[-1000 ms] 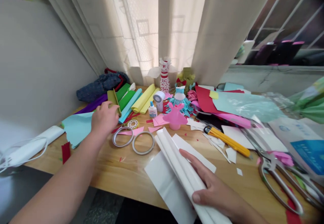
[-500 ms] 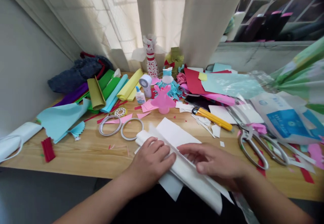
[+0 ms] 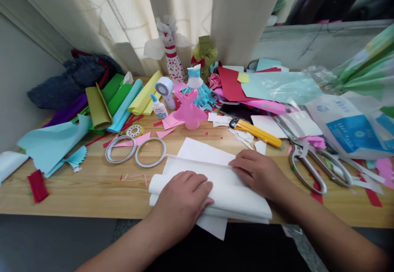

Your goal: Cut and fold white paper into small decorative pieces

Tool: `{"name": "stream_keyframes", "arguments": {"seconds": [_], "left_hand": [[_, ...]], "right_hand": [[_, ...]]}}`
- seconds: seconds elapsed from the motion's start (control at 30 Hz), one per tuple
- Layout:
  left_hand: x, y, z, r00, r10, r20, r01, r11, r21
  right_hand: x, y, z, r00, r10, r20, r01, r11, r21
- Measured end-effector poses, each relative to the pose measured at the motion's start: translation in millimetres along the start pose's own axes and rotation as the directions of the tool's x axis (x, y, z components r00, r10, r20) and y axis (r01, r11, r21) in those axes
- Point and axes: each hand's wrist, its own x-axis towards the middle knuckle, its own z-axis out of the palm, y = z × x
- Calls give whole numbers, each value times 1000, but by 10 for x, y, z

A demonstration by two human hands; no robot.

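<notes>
Right now, the person's left hand lies palm down on a folded stack of white paper, fingers loosely together and slightly curved, pressing from above without closing around anything. The right hand rests on the far end of the same stack, its fingertips on the long upper fold. Whether its hidden thumb pinches the paper from beneath, I cannot tell.

The stack sits near the front edge of a light wooden table, with a flat white sheet sticking out behind it and a corner showing below. Just beyond lie 2 rolls of clear double-sided tape, near a pink paper dress shape on a pink stand.

To the right of the right hand sit a yellow utility knife and large steel scissors. Farther back, a small white glue bottle stands beside rolled sheets of yellow, sky-blue and olive-green paper. A pale blue sheet with a scalloped edge lies at the far left.
</notes>
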Motion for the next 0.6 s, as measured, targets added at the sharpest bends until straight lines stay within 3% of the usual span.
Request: {"name": "stream_keyframes", "arguments": {"seconds": [0.1,0.23,0.3,0.6], "left_hand": [[3,-37,43,998,-23,-64,23,1000,2],[45,-79,72,989,-10,-150,29,991,129],[68,-89,93,990,4,-139,21,984,177],[76,-68,176,999,-41,-33,45,994,101]], "right_hand": [[-5,38,45,994,-97,-49,93,992,-90],[-3,53,65,979,-202,-12,198,970,-141],[-4,58,67,972,-237,4,235,961,-144],[-30,55,56,933,-359,-24,350,920,-177]]}}
